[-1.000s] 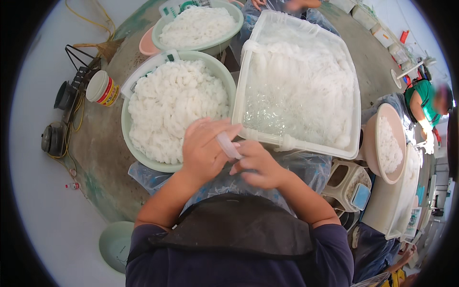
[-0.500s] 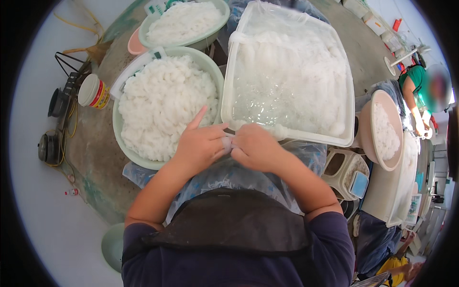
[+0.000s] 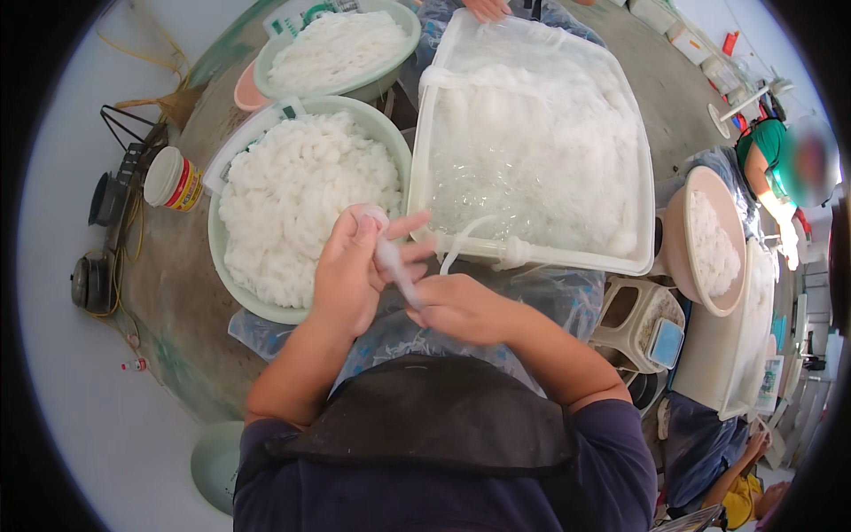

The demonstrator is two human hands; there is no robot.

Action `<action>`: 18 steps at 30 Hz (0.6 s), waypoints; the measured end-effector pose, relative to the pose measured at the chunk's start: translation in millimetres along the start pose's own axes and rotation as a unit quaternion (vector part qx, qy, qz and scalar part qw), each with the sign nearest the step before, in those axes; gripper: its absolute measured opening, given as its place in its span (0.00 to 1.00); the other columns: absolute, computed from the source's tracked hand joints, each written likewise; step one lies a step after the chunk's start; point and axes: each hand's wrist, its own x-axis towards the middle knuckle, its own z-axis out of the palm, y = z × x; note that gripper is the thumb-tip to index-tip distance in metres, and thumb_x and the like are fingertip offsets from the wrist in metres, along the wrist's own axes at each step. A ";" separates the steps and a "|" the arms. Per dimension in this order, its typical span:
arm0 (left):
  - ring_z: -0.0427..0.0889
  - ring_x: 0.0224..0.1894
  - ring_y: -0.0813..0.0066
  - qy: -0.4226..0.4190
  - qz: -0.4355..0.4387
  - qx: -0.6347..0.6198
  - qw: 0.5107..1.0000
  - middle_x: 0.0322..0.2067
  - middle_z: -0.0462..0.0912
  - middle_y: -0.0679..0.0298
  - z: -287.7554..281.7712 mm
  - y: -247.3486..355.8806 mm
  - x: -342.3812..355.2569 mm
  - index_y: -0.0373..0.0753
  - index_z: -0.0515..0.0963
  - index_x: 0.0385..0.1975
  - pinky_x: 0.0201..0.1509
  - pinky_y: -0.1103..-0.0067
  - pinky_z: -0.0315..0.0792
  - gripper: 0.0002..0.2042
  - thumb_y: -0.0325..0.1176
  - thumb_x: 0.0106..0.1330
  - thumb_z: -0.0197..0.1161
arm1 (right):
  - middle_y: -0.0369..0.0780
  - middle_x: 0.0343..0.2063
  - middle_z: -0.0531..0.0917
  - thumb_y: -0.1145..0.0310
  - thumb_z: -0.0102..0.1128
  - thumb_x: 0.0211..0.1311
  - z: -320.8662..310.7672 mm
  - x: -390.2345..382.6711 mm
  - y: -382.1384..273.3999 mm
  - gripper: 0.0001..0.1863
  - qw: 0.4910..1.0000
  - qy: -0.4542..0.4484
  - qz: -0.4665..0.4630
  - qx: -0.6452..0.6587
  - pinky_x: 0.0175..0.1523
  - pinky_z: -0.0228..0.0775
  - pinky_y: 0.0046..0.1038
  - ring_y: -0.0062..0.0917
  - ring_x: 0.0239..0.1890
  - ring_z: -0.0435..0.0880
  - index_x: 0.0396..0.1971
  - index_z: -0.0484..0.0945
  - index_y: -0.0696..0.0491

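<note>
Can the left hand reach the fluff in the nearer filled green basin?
Probably yes: the fluff lies uncovered in the basin, close to the left hand, though that hand is holding a strand.

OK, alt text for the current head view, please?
The left hand and right hand hold a white strand between them. Ahead at left is a pale green basin heaped with fluffy white pieces; to its right, a white tray holds clear liquid and white fibre.
</note>
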 end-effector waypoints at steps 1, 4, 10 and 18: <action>0.75 0.25 0.75 -0.012 -0.073 -0.074 0.995 0.42 0.80 0.42 -1.3 7.9 -1.5 0.39 0.67 0.41 0.31 0.79 0.71 0.08 0.37 0.76 0.43 | 0.49 0.26 0.76 0.64 0.50 0.53 2.2 -2.3 13.0 0.11 0.996 0.046 0.000 -0.078 0.38 0.69 0.40 0.45 0.32 0.76 0.29 0.75 0.57; 0.71 0.31 0.71 -0.057 -0.178 0.057 0.981 0.45 0.78 0.45 -28.6 18.1 3.2 0.40 0.70 0.43 0.35 0.75 0.67 0.10 0.39 0.72 0.51 | 0.48 0.20 0.74 0.65 0.46 0.52 -15.2 -5.5 20.7 0.11 0.960 0.189 -0.039 -0.201 0.34 0.66 0.41 0.47 0.27 0.74 0.21 0.71 0.57; 0.57 0.67 0.53 -0.128 0.267 0.696 0.654 0.66 0.61 0.52 -1.5 -11.0 -0.3 0.48 0.77 0.53 0.67 0.59 0.53 0.18 0.38 0.62 0.63 | 0.44 0.20 0.72 0.69 0.51 0.53 -15.5 8.0 -45.0 0.08 0.972 -0.060 -0.217 0.065 0.36 0.67 0.30 0.39 0.25 0.72 0.20 0.69 0.57; 0.76 0.57 0.58 -0.070 0.264 0.431 0.860 0.57 0.75 0.53 -10.4 -22.7 -0.1 0.37 0.80 0.50 0.69 0.57 0.55 0.15 0.32 0.64 0.61 | 0.45 0.45 0.75 0.67 0.58 0.49 -10.0 0.7 29.4 0.07 0.943 0.147 -0.211 0.212 0.56 0.63 0.35 0.35 0.48 0.74 0.22 0.73 0.55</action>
